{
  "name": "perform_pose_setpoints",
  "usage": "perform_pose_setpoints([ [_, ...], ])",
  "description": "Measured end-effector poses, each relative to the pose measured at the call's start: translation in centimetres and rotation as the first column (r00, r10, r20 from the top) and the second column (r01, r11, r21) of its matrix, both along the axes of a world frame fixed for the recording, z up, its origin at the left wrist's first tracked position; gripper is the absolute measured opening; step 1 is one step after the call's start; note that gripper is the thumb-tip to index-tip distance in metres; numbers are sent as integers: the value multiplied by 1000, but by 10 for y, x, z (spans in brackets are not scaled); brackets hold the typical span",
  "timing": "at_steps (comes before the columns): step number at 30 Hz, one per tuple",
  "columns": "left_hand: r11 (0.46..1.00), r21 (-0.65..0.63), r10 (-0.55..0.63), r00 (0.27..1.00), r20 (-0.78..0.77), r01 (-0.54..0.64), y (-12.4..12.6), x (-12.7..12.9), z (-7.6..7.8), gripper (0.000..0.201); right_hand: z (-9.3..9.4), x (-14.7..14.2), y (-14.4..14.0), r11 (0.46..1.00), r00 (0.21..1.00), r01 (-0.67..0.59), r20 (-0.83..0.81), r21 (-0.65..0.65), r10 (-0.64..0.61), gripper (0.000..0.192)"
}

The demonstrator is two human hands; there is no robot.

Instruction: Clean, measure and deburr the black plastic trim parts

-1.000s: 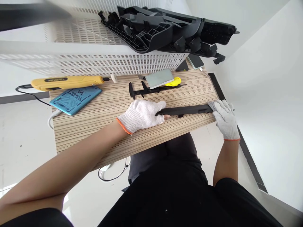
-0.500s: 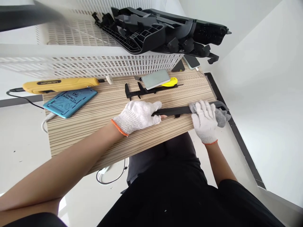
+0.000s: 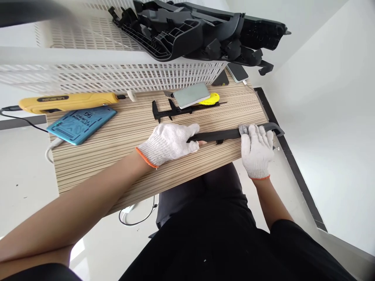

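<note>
While the long black plastic strip [image 3: 225,135] lies across the striped worktop [image 3: 123,156] near its front edge, the left hand [image 3: 170,143] closes its grip round one end; the right hand [image 3: 257,150] presses a grey cloth [image 3: 243,129] onto the other; black calipers [image 3: 172,112] lie just behind.

Beyond the grip, a black caliper [image 3: 170,112] lies on the striped table [image 3: 117,156], touching a grey block [image 3: 191,95] and a yellow knife [image 3: 211,99]. Further left sit a blue phone [image 3: 82,124] and a yellow power tool [image 3: 68,102] (its cord trails off). A white basket [image 3: 117,72] behind carries black plastic parts [image 3: 199,31].
</note>
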State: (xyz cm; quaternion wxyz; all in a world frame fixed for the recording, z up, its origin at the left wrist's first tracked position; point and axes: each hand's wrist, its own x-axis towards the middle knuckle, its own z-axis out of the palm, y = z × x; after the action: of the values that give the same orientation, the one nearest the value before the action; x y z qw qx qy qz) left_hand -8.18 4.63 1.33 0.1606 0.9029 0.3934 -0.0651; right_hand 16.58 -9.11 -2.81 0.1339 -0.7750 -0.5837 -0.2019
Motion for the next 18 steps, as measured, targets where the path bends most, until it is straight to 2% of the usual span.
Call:
perform_pose_setpoints([
  [6, 1000, 19, 22, 999, -48, -21, -1, 1, 4, 57, 1, -23, 4, 993, 997, -74, -17, -88, 72, 79],
  [11, 1000, 3, 23, 1000, 8, -23, 2, -2, 5, 55, -1, -24, 14, 998, 1000, 24, -5, -60, -24, 75],
  [14, 1000, -16, 15, 1000, 21, -15, 3, -3, 4, 57, 9, -31, 20, 995, 999, 21, -27, -101, -24, 75],
  [18, 1000, 17, -4, 1000, 23, 3, 4, -3, 2, 63, 33, -37, 29, 980, 997, -1, -78, -199, -15, 68],
])
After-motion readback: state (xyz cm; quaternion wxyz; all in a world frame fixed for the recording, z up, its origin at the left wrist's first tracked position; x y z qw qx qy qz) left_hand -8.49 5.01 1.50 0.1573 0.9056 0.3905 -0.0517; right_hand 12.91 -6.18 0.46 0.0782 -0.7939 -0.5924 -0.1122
